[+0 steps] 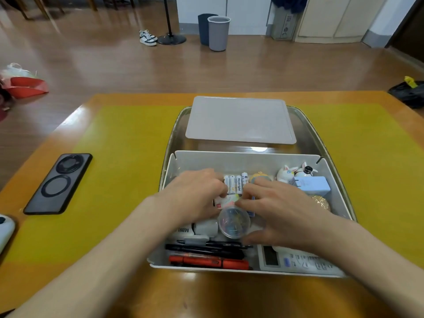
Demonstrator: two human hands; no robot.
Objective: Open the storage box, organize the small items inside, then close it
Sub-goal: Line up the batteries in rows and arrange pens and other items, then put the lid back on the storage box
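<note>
The white storage box [243,157] stands open on the table, its grey lid [239,120] lying flat behind it. Both hands are inside the box. My left hand [195,193] and my right hand [273,207] pinch a small pink-and-white packet [226,200] between their fingertips. Just behind the packet lie several white batteries [236,183]. A round clear tub of coloured clips [233,222] sits under my right thumb. Black pens [206,247] and an orange marker [206,261] line the front wall, with a calculator [296,260] at the front right.
A blue charger [314,184], rabbit figurines [286,174] and a gold-wrapped ball [321,201] fill the box's right side. A clear tray [307,131] lies under box and lid. A black phone [59,183] lies on the yellow mat at left, and a white device [5,230] sits at the table's left edge.
</note>
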